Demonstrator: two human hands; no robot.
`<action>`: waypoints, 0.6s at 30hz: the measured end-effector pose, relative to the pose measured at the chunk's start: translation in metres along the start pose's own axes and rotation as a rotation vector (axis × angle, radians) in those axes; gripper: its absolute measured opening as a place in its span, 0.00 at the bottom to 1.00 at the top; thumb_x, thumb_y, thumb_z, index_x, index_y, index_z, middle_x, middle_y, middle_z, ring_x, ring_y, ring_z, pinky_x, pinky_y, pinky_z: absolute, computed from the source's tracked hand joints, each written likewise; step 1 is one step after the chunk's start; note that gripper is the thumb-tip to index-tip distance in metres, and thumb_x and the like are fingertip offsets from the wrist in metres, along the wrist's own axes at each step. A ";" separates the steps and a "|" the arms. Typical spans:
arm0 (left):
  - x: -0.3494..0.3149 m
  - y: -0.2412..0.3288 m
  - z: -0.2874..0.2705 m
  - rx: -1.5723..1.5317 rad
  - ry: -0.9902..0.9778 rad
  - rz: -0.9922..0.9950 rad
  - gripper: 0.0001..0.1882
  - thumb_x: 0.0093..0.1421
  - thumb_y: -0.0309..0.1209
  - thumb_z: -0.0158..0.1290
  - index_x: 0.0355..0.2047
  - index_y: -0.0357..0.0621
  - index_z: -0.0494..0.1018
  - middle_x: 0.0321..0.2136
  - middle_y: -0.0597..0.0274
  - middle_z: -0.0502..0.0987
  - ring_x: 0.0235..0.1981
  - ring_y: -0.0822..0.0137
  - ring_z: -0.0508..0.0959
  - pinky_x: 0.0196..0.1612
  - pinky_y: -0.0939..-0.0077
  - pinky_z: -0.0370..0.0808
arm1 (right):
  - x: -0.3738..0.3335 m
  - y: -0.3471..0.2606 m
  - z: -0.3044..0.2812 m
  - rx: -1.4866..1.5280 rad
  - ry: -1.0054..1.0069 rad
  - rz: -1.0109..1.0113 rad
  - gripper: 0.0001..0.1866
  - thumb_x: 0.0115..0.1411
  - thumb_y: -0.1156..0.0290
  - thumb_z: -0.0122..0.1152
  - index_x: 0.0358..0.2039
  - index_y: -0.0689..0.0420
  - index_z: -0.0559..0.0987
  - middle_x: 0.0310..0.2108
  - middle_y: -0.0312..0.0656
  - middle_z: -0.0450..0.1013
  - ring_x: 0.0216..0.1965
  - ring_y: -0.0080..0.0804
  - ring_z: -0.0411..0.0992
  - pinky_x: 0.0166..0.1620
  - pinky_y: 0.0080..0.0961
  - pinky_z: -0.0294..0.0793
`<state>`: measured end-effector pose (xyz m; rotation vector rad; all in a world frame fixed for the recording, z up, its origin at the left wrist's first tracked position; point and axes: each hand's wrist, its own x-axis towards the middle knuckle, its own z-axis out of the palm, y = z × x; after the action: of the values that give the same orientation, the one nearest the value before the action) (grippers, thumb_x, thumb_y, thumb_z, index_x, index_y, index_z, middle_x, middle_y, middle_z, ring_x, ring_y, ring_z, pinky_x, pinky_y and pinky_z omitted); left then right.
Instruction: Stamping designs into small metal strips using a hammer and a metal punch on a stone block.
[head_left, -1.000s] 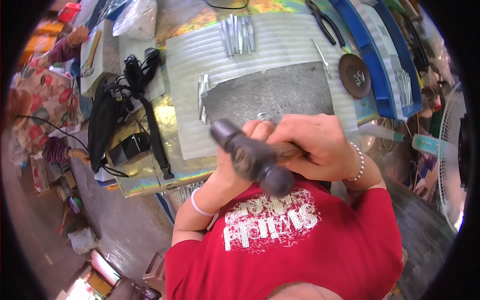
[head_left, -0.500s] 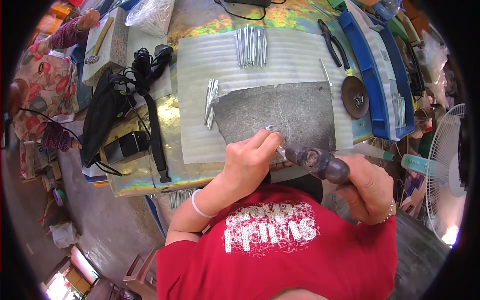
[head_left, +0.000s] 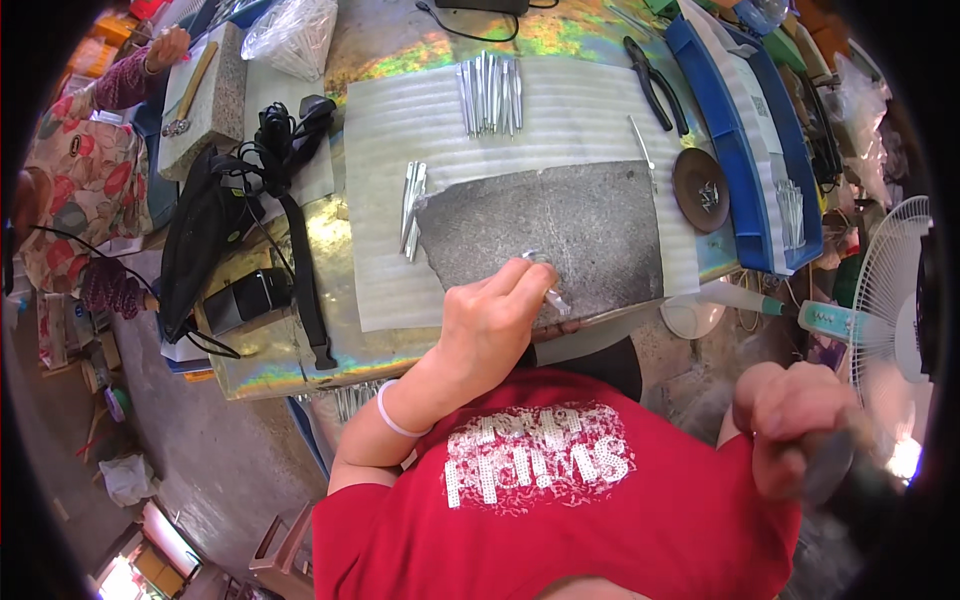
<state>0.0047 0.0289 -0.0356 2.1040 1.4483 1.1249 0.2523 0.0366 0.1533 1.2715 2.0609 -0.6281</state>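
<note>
I see the left hand pinched shut on a small silvery metal piece, holding it down on the near edge of a dark grey stone slab. The piece pokes out past the fingertips and its far end touches the slab. The slab lies flat on a sheet of white ribbed foam that covers the middle of the bench, whose top has a shiny rainbow finish.

My right hand is well apart from the slab, off the bench edge on the right, fist wrapped tight around a dark hammer. That part is blurred, so I can make out only the dark rounded head below the fist.

At the slab's left edge rests a small bundle of silvery rods, touching the slab's corner. A larger row of similar metal rods lies on the foam near the far edge. Black-handled pliers lie to the right of that row, and a round brown dish with small bits inside sits just beside the slab's right end. A blue tray runs along the bench's right side. On the left lie a black bag and tangled black cords. A white fan stands on the right. Another person in a flowered top works at the far left.
</note>
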 end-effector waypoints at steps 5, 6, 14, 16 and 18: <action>0.005 -0.003 -0.001 -0.021 -0.021 -0.024 0.10 0.48 0.18 0.51 0.31 0.45 0.70 0.22 0.61 0.70 0.21 0.60 0.76 0.19 0.69 0.71 | 0.053 -0.017 0.001 0.270 0.736 -0.632 0.25 0.49 0.75 0.61 0.49 0.68 0.71 0.30 0.47 0.75 0.23 0.35 0.74 0.25 0.28 0.73; 0.005 0.000 -0.001 -0.033 -0.026 -0.017 0.11 0.47 0.18 0.51 0.31 0.46 0.70 0.23 0.61 0.70 0.21 0.60 0.76 0.19 0.69 0.71 | 0.041 -0.017 0.000 0.304 0.766 -0.533 0.25 0.49 0.75 0.62 0.49 0.66 0.71 0.31 0.49 0.75 0.24 0.36 0.75 0.25 0.29 0.73; 0.004 0.022 -0.037 -1.613 0.131 -0.637 0.05 0.62 0.26 0.50 0.37 0.39 0.70 0.33 0.58 0.76 0.26 0.73 0.78 0.28 0.82 0.76 | 0.143 0.000 0.060 0.307 0.909 -0.341 0.22 0.52 0.78 0.60 0.49 0.58 0.72 0.33 0.46 0.71 0.26 0.44 0.71 0.28 0.32 0.71; 0.002 0.026 -0.034 -1.743 0.159 -0.675 0.06 0.63 0.27 0.50 0.38 0.39 0.70 0.33 0.57 0.76 0.25 0.72 0.77 0.28 0.81 0.76 | 0.155 0.001 0.068 0.184 0.907 -0.228 0.20 0.52 0.73 0.61 0.47 0.58 0.73 0.39 0.45 0.71 0.30 0.42 0.72 0.31 0.30 0.72; 0.000 0.028 -0.030 -1.913 0.173 -0.747 0.07 0.63 0.30 0.50 0.40 0.42 0.68 0.34 0.56 0.75 0.24 0.71 0.76 0.29 0.80 0.76 | 0.154 -0.005 0.062 0.308 0.990 -0.363 0.20 0.52 0.72 0.62 0.46 0.59 0.73 0.38 0.46 0.71 0.31 0.41 0.72 0.33 0.29 0.72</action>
<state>-0.0008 0.0124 0.0016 0.1207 0.4133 1.3244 0.2122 0.0853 -0.0003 1.5864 3.1510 -0.5289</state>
